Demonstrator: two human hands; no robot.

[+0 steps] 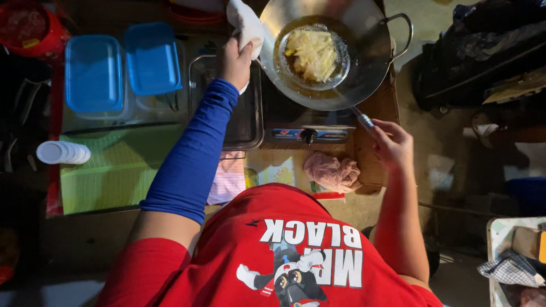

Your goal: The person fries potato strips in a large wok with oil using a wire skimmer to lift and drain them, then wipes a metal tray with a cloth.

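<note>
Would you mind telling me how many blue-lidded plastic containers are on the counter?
2: one blue-lidded container at the far left, the other right beside it, near the left hand. More may sit hidden below them.

Dim room, cluttered wooden counter (pixel 372 165)

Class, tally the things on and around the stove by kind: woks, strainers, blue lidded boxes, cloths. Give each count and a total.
Wok: 1
Wire strainer: 1
Blue lidded boxes: 2
Cloths, white one in the left hand at, pink one: 2
Total: 6
</note>
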